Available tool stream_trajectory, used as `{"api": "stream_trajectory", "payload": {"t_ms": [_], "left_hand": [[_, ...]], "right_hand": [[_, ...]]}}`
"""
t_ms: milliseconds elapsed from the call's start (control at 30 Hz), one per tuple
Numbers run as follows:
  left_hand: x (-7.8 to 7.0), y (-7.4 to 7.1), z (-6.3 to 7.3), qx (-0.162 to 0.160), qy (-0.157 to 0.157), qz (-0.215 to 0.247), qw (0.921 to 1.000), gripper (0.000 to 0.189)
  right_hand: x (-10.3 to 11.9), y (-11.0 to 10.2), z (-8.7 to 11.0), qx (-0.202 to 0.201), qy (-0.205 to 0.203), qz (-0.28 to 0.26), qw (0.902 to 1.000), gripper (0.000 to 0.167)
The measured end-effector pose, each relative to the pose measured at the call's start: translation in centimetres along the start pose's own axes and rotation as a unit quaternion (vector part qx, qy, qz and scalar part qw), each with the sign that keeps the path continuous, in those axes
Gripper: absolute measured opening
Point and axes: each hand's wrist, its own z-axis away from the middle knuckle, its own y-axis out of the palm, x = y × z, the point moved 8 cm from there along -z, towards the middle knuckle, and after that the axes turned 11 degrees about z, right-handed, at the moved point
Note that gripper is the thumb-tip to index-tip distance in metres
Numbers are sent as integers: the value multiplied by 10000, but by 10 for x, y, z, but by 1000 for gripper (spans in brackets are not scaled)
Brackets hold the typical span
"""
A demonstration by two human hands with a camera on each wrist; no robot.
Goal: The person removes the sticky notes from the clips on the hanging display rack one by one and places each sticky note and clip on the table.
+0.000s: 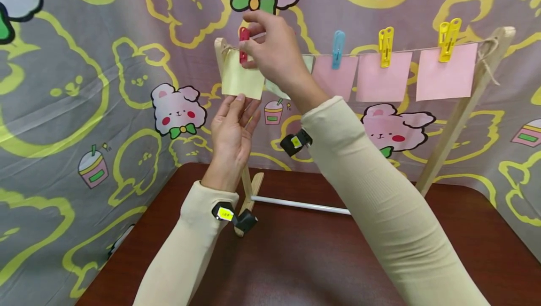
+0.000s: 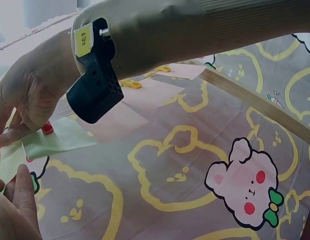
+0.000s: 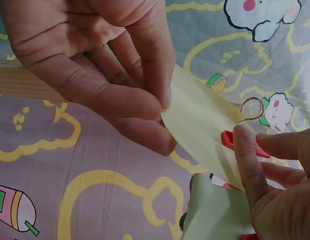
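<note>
A pale yellow paper square (image 1: 242, 79) hangs at the left end of the string. My left hand (image 1: 232, 132) pinches its lower edge between thumb and fingers, palm turned up, as the right wrist view shows closely. At the top of the sheet, a red clothespin (image 1: 243, 38) stands upright over the string, its lower end across the paper. Thumb and fingers of my right hand (image 1: 276, 45) pinch this clothespin from the right side. A pale green sheet (image 2: 59, 140) hangs just right of the yellow one, partly hidden behind my right hand in the head view.
Pink sheets (image 1: 383, 80) hang farther right under a blue clothespin (image 1: 338, 48) and yellow clothespins (image 1: 385, 46). The wooden frame (image 1: 454, 122) holds the string, with a white bar (image 1: 300, 204) low across it. It stands on a dark brown table (image 1: 296, 254) before a patterned curtain (image 1: 139, 75).
</note>
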Motion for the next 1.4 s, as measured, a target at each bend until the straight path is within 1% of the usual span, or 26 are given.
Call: {"api": "stream_trajectory", "payload": {"t_ms": [200, 467, 633, 933, 1133, 1400], "left_hand": [[2, 1, -1, 10, -34, 131, 9999, 19], [3, 1, -1, -28, -38, 182, 9998, 20], [3, 0, -1, -11, -4, 215, 9998, 21], [4, 1, -1, 76, 25, 201, 9998, 21], [5, 1, -1, 62, 12, 206, 9998, 23], [5, 1, -2, 42, 18, 231, 9997, 23]], "right_hand": [[-1, 1, -2, -102, -13, -104, 9999, 50], [-3, 5, -5, -120, 66, -320, 9994, 41], [-3, 5, -4, -195, -19, -361, 9992, 33], [-2, 4, -2, -252, -220, -350, 9988, 28], [-1, 3, -2, -247, -264, -448, 9983, 24], [2, 0, -1, -389, -402, -444, 9974, 20]]}}
